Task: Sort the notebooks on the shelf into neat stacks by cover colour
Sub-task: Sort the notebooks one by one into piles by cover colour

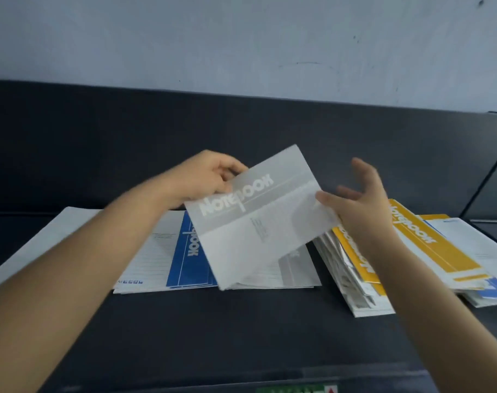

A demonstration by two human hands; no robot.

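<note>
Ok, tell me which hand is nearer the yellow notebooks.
Right. The right hand hangs right over the yellow notebooks; the left hand grips the grey notebook well to their left.

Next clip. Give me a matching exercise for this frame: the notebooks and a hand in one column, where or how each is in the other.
Column 1
1. grey notebook
2. blue notebook
3. yellow notebook
4. right hand

Column 2
A. lies flat at the left
B. fingers spread, thumb on a notebook's edge
C. on top of the untidy pile at the right
D. held up by the left hand

Pairs: 1-D, 2-A, 3-C, 4-B
</note>
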